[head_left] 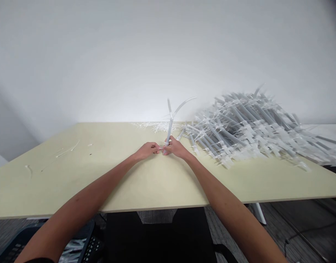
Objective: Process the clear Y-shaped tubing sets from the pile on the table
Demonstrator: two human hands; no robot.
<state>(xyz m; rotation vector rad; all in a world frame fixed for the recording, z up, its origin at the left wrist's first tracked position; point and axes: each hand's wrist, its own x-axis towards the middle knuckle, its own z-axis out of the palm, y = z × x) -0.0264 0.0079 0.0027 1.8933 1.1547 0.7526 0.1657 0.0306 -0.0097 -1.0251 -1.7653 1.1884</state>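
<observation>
In the middle of the table, my right hand [173, 147] is closed around the lower end of a clear tube assembly [170, 128]. The assembly stands nearly upright and splits near its top into two thinner branches, one curving right. Thin white tails stick out at the joint, like cable tie ends. My left hand [150, 149] pinches something small and whitish right beside the tube's lower end; the fingertips hide most of it. Both hands nearly touch each other, just above the tabletop.
A large heap of similar tube assemblies [239, 124] covers the right side of the table [157, 186]. White cable ties [159, 126] lie scattered along the back edge. A few loose ties [67, 151] lie at left. A dark basket [92, 244] holding tubing stands below.
</observation>
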